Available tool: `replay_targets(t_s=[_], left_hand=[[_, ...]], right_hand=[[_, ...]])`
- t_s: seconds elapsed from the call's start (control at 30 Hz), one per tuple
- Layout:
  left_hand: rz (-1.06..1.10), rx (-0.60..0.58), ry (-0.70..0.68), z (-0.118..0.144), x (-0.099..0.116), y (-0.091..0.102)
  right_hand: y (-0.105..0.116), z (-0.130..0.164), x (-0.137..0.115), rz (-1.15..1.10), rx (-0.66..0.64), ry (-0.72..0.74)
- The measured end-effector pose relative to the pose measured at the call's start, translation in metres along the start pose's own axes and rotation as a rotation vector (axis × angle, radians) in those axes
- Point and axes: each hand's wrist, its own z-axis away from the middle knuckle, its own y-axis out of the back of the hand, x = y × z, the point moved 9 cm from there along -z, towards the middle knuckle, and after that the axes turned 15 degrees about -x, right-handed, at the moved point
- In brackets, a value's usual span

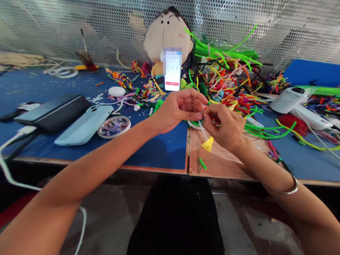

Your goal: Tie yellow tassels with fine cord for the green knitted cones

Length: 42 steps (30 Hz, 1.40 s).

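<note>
My left hand [178, 109] and my right hand [225, 124] meet above the front of the table, fingertips pinched together on a small piece with a thin white stem and a yellow tassel [207, 143] hanging below. Bits of green pipe cleaner show between the fingers. A short green pipe cleaner scrap [202, 163] lies on the bare wood just under the hands. A silver bangle [287, 189] sits on my right wrist.
A heap of coloured pipe cleaners [228, 76] fills the back right. A plush doll [167, 35] props a lit phone [172, 72]. At left lie a light blue phone [85, 124], a dark power bank [53, 112] and a bead dish [114, 126]. White devices [290, 99] sit at right.
</note>
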Motion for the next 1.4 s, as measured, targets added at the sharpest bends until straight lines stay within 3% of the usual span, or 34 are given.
replay_targets(t_s=[0.4, 1.03, 1.4], left_hand=[[0.065, -0.002, 0.020, 0.0007, -0.0003, -0.0021], [-0.131, 0.000, -0.001, 0.0015, 0.0000, 0.0011], [-0.052, -0.015, 0.023, 0.0010, -0.0037, -0.0002]], right_hand=[[0.0018, 0.0016, 0.0047, -0.043, 0.013, -0.087], [0.0015, 0.0014, 0.0031, -0.098, -0.014, -0.058], [0.0022, 0.0004, 0.0012, -0.055, 0.023, -0.020]])
